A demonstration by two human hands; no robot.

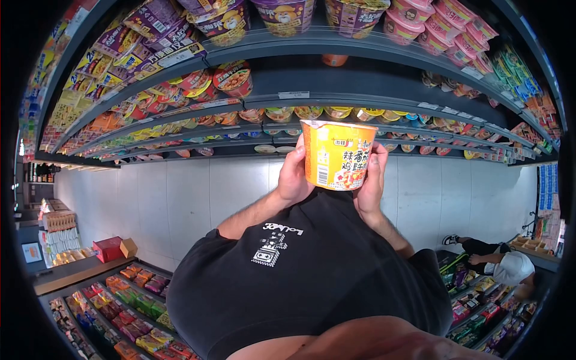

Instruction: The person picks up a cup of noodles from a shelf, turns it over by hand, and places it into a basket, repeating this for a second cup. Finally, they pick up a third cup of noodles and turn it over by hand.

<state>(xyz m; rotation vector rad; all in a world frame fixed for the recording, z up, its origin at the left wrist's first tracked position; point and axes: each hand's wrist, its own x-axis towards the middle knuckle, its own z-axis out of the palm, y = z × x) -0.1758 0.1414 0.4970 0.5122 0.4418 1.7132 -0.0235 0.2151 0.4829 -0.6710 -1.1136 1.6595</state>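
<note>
An orange-yellow instant noodle cup [337, 157] is held upright in front of the chest, its printed side and barcode facing the camera. My left hand [296, 172] grips the cup from the left side, with the thumb along its edge. On the right side my right hand [372, 183] wraps round the cup, its fingertips near the upper rim. Behind the cup runs a shelf row of noodle cups [309, 112]. A red noodle cup [233, 78] stands on the shelf above, to the left.
Dark shelves [264, 95] curve across the top, with purple cups [283, 17] and pink cups [403, 23]. Snack racks [135, 306] stand behind me, near a red box [108, 249]. At the right, another person [510, 267] is beside the racks. A pale tiled floor [192, 198] lies below.
</note>
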